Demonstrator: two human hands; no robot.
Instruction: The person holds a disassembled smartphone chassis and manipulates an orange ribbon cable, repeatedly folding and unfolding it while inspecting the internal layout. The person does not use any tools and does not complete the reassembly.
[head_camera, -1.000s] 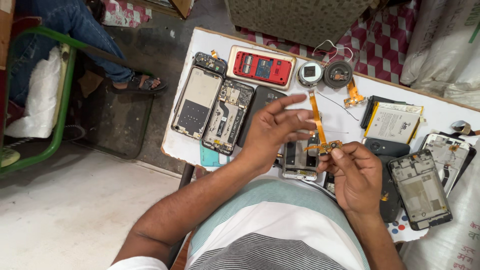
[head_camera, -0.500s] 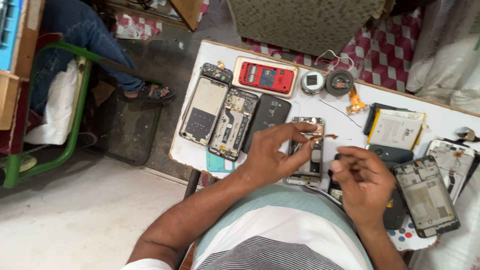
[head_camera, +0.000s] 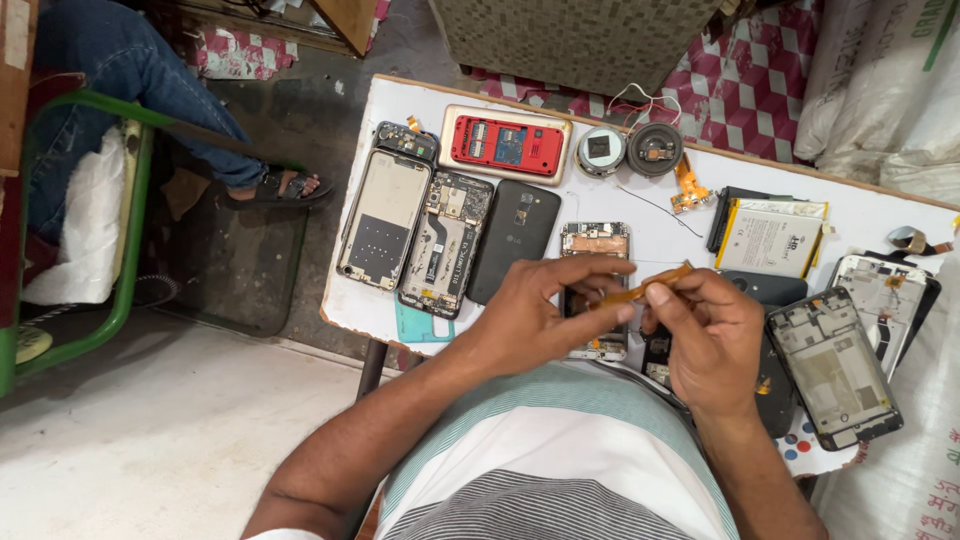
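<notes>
Both hands pinching one orange flex strip (head_camera: 640, 288): left hand (head_camera: 535, 315), right hand (head_camera: 705, 335). Lying on white table (head_camera: 640, 215) above concrete floor (head_camera: 150, 420): several opened phones.

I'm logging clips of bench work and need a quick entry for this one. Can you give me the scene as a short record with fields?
setting: white table crowded with taken-apart phones
left hand: over an open phone, fingertips pinching one end of an orange ribbon cable
right hand: pinching the cable's other end
cable: lifted above the table, stretched between both hands
nearby: red phone, black back cover, battery, two round parts
other person: leg in jeans and a sandal, upper left
</notes>
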